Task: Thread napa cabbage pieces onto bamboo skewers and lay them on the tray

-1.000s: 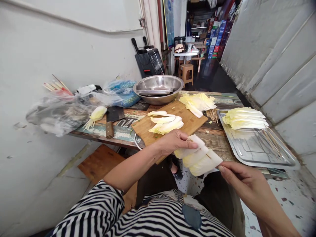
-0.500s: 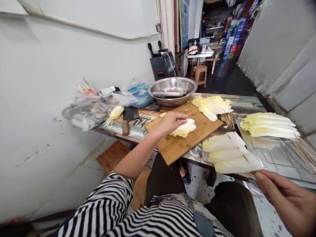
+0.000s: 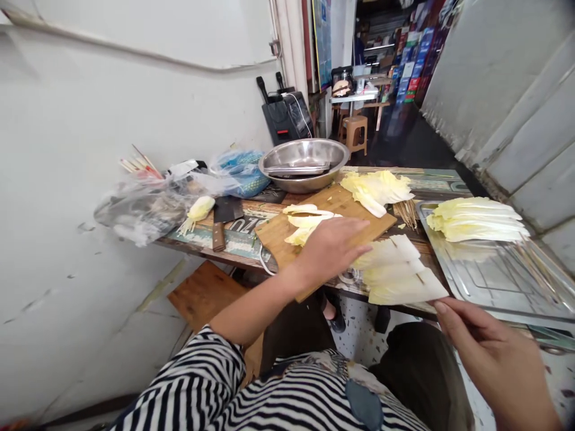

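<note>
My right hand (image 3: 492,344) pinches the end of a thin wooden skewer that runs through several overlapping pale cabbage leaves (image 3: 402,276), held out over the table's near edge. My left hand (image 3: 335,248) hovers above the cutting board (image 3: 278,236) with its fingers stretched towards those leaves. The fingertips come close to the leaves' left edge; whether they touch, I cannot tell. Partly behind that hand, loose cabbage leaves (image 3: 303,220) lie on the board. More leaves (image 3: 380,187) are piled at the board's far right corner, beside a bundle of bare skewers (image 3: 406,214).
A metal tray (image 3: 476,272) on the right holds skewered cabbage leaves (image 3: 478,219). Behind the board stands a steel bowl (image 3: 339,157). To the left lie a cleaver (image 3: 228,209), a small cabbage heart (image 3: 200,209) and plastic bags (image 3: 148,209).
My left hand has left the leaves on the board and moved right, its fingers straightening. My right hand has brought the skewered leaves slightly left. The view has also shifted a little.
</note>
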Motion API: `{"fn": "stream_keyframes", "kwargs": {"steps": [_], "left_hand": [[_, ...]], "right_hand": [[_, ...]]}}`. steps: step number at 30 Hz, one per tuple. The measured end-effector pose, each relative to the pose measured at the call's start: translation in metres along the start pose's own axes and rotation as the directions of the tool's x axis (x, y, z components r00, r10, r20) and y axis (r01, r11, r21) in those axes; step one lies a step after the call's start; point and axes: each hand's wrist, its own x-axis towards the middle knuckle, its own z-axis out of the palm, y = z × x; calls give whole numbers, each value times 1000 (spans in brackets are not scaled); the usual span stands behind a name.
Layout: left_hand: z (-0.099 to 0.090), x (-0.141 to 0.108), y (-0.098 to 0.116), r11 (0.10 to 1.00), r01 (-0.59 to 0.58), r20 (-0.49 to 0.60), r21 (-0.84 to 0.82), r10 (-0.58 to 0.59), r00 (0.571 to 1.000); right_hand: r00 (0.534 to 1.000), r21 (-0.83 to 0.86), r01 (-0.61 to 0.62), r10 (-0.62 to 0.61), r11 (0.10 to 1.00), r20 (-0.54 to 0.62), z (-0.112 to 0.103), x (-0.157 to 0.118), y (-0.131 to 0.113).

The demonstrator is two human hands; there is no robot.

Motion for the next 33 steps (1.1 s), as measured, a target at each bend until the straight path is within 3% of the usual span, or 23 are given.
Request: {"fn": "stream_keyframes", "kwargs": {"steps": [3,5,8,11,13,15,18,22,26,33], "left_hand": [[4,-14,33,988,-151,-146,45,156,977],[5,-17,42,979,-193,-201,65,203,958],[5,-18,36,973,-196,-275,126,224,935],[10,-25,22,959,-128,-280,251,198,939],[18,-35,13,941,-75,-205,331,150,967],[29,-46,6,918,-54,-64,392,86,994],[45,-55,-1,884,-100,187,456,15,982],[56,-44,-7,867,-136,380,479,-65,923],[62,-21,-11,889,-196,513,415,-51,857],[74,-8,-19,927,-131,560,352,-96,823]], "right_hand": [[991,-95,97,-105,991,-84,3,1,-19],[968,-190,178,-207,966,-140,1,9,-33],[906,-362,278,-368,890,-208,3,30,-44],[885,-516,344,-454,784,-100,28,54,-32],[890,-525,392,-455,755,11,55,64,-17],[898,-533,416,-427,737,109,81,67,-3],[909,-545,414,-360,729,209,103,62,9],[914,-538,402,-294,741,278,99,53,11],[931,-533,349,-221,771,291,90,50,12],[948,-419,263,-151,869,280,94,48,18]]}}
